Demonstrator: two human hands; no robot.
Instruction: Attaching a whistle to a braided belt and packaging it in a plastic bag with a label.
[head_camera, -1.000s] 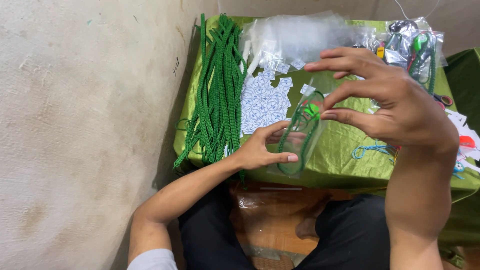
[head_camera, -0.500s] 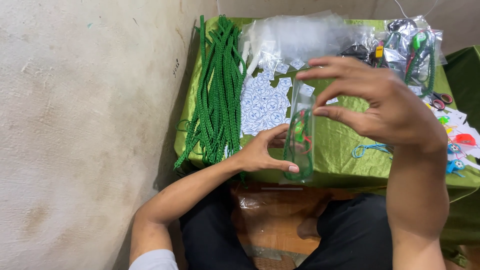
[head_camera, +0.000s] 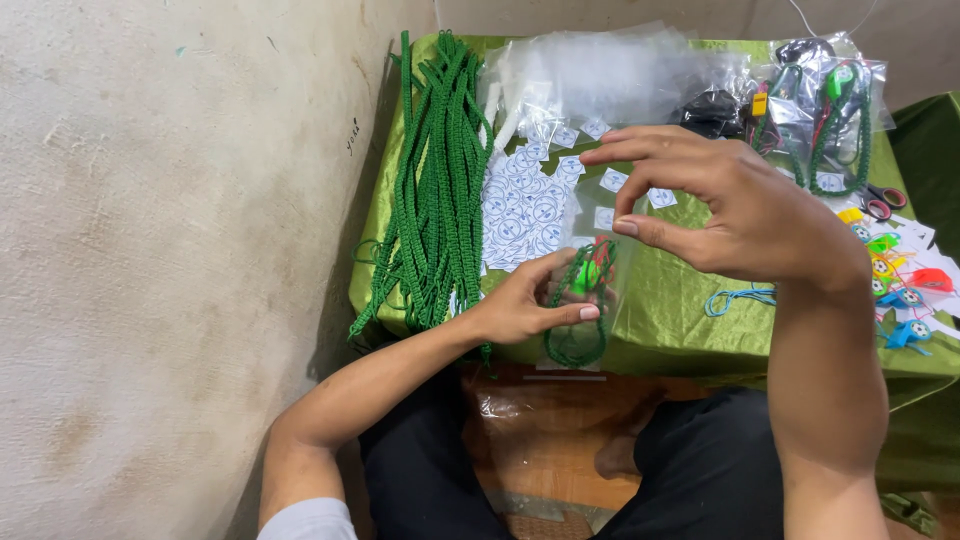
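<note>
A seated person's left hand (head_camera: 525, 305) pinches a small clear plastic bag (head_camera: 585, 300) at centre frame, thumb and fingers closed on its side; inside it sits a green braided cord (head_camera: 577, 345) with a bright green piece near the top. The right hand (head_camera: 735, 205), just above and to the right, holds thumb and forefinger close together at the bag's upper edge, other fingers spread; whether it grips the bag cannot be told. Behind, a green-covered table (head_camera: 690, 310) carries a bundle of green cords (head_camera: 435, 190) at upper centre-left, a spread of small white-and-blue stickers (head_camera: 525, 210), clear bags (head_camera: 600, 75) and packed sets (head_camera: 825, 110) at upper right.
</note>
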